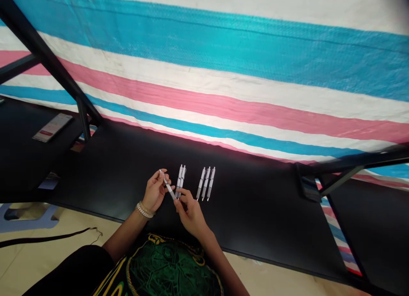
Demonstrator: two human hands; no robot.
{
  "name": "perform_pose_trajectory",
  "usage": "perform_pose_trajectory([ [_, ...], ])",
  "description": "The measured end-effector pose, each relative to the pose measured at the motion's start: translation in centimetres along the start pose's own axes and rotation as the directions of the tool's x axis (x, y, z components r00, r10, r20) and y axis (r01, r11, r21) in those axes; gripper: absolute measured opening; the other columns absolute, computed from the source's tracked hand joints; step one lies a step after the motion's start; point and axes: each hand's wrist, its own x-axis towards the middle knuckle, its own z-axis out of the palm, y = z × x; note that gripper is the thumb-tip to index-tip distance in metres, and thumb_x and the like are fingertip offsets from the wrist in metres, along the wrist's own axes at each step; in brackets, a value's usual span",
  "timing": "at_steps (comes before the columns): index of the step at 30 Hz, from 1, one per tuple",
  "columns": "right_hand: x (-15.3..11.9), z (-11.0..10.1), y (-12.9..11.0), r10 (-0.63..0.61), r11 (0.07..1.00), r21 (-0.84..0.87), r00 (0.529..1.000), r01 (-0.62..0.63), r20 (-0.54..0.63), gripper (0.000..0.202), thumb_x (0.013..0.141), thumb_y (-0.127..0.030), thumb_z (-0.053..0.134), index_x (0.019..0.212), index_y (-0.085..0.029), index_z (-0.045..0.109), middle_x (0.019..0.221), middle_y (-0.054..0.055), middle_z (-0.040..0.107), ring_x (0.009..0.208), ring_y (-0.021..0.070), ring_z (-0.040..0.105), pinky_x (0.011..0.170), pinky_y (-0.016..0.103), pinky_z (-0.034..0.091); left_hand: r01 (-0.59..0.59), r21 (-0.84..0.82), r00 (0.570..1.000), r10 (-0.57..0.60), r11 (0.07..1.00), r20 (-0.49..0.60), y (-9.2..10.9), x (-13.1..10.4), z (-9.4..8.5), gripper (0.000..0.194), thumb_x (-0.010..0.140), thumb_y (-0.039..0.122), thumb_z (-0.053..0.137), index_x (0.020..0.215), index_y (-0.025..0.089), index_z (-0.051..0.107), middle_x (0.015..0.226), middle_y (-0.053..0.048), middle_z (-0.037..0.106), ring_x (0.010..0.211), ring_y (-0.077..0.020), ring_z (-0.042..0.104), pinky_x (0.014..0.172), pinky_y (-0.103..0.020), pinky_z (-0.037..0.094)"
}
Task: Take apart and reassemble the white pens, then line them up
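Observation:
My left hand (155, 188), with a beaded bracelet at the wrist, pinches the upper end of a white and grey pen (168, 186). The fingers of my right hand (191, 213) close on the pen's lower grey end, so it slants between both hands above the black table (255, 202). Just beyond my right fingers lie two similar white pens (181, 176) side by side, their lower ends partly hidden by that hand. A little to the right, three more white pens with grey grips (205, 183) rest in a row.
A striped tarp (223, 83) hangs behind the table. Black metal frame legs stand at the left (47, 61) and right (341, 181). On the neighbouring left table lies a phone (53, 127). A blue-grey plastic stool (30, 219) is on the floor at lower left.

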Motion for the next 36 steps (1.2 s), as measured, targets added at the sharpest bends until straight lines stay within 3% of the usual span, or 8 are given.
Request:
perform_pose_trajectory([
  [3, -0.1, -0.1, -0.3, -0.036, 0.998, -0.05, 0.999, 0.037, 0.034, 0.032, 0.1, -0.032, 0.048, 0.128, -0.018, 0.047, 0.072, -0.003, 0.062, 0.056, 0.0131, 0.057, 0.053, 0.023, 0.042, 0.082, -0.134, 0.997, -0.08, 0.988, 0.024, 0.7, 0.0, -0.3, 0.032, 0.087, 0.044, 0.069, 0.103, 0.017, 0.062, 0.064, 0.006, 0.043, 0.047, -0.0037, 0.039, 0.039, -0.013, 0.032],
  [6, -0.2, -0.3, -0.3, -0.048, 0.995, -0.089, 0.999, 0.05, 0.026, 0.03, 0.1, -0.032, 0.048, 0.127, -0.018, 0.047, 0.073, -0.002, 0.062, 0.057, 0.0134, 0.058, 0.053, 0.023, 0.04, 0.149, -0.223, 0.989, -0.14, 0.963, 0.053, 1.0, 0.1, -0.8, 0.039, 0.09, 0.056, 0.057, 0.091, 0.017, 0.059, 0.053, 0.009, 0.027, 0.039, -0.0044, 0.023, 0.034, -0.016, 0.019],
  [11, -0.2, -0.5, 0.1, -0.021, 0.992, -0.123, 0.999, 0.024, 0.025, 0.027, 0.101, -0.031, 0.046, 0.124, -0.018, 0.05, 0.07, -0.002, 0.061, 0.057, 0.0132, 0.057, 0.054, 0.023, 0.038, 0.206, -0.249, 0.977, -0.186, 0.946, 0.101, 1.0, 0.3, -1.6, 0.02, 0.09, 0.038, 0.053, 0.088, 0.019, 0.056, 0.048, 0.01, 0.017, 0.037, -0.0066, 0.013, 0.035, -0.02, 0.011],
  [13, -0.2, -0.6, 0.2, -0.012, 0.991, -0.134, 1.0, 0.015, 0.022, 0.026, 0.101, -0.031, 0.046, 0.123, -0.018, 0.051, 0.07, -0.002, 0.06, 0.058, 0.0133, 0.056, 0.054, 0.023, 0.038, 0.226, -0.264, 0.972, -0.198, 0.938, 0.128, 0.9, 0.3, -1.8, 0.02, 0.09, 0.038, 0.051, 0.089, 0.019, 0.056, 0.048, 0.01, 0.016, 0.037, -0.0069, 0.012, 0.036, -0.021, 0.009],
  [20, -0.2, -0.8, 0.3, -0.004, 0.995, -0.101, 1.0, 0.002, -0.019, 0.027, 0.1, -0.033, 0.048, 0.123, -0.019, 0.052, 0.073, -0.002, 0.061, 0.061, 0.0132, 0.058, 0.056, 0.023, 0.042, 0.229, -0.297, 0.971, -0.197, 0.927, 0.135, 0.8, 0.3, -1.3, 0.027, 0.094, 0.044, 0.048, 0.092, 0.018, 0.057, 0.047, 0.01, 0.018, 0.036, -0.0069, 0.015, 0.036, -0.021, 0.01],
  [26, -0.2, -0.4, -0.3, -0.125, 0.992, -0.004, 0.991, 0.126, 0.041, 0.032, 0.096, -0.029, 0.056, 0.127, -0.023, 0.054, 0.094, 0.003, 0.068, 0.074, 0.0134, 0.062, 0.065, 0.024, 0.048, 0.224, -0.293, 0.971, -0.189, 0.93, 0.144, 0.6, 0.0, 0.2, 0.042, 0.094, 0.056, 0.047, 0.091, 0.017, 0.059, 0.048, 0.009, 0.023, 0.037, -0.0063, 0.02, 0.036, -0.02, 0.018],
  [32, 0.2, 0.1, -0.8, -0.202, 0.979, 0.05, 0.977, 0.198, 0.075, 0.012, 0.093, -0.022, 0.058, 0.101, -0.021, 0.067, 0.086, 0.003, 0.064, 0.071, 0.0128, 0.059, 0.065, 0.024, 0.048, 0.273, -0.253, 0.954, -0.228, 0.928, 0.195, -0.5, -0.5, 1.6, 0.042, 0.093, 0.057, 0.048, 0.088, 0.017, 0.058, 0.048, 0.009, 0.021, 0.036, -0.0056, 0.017, 0.035, -0.018, 0.019],
  [36, 0.1, 0.3, -0.7, -0.212, 0.975, 0.079, 0.976, 0.207, 0.057, 0.01, 0.09, -0.019, 0.06, 0.096, -0.02, 0.068, 0.085, 0.002, 0.063, 0.066, 0.011, 0.056, 0.061, 0.022, 0.047, 0.269, -0.221, 0.95, -0.221, 0.937, 0.219, -0.9, -0.9, 2.3, 0.039, 0.092, 0.054, 0.051, 0.088, 0.017, 0.06, 0.049, 0.008, 0.026, 0.037, -0.0052, 0.024, 0.037, -0.017, 0.024],
])
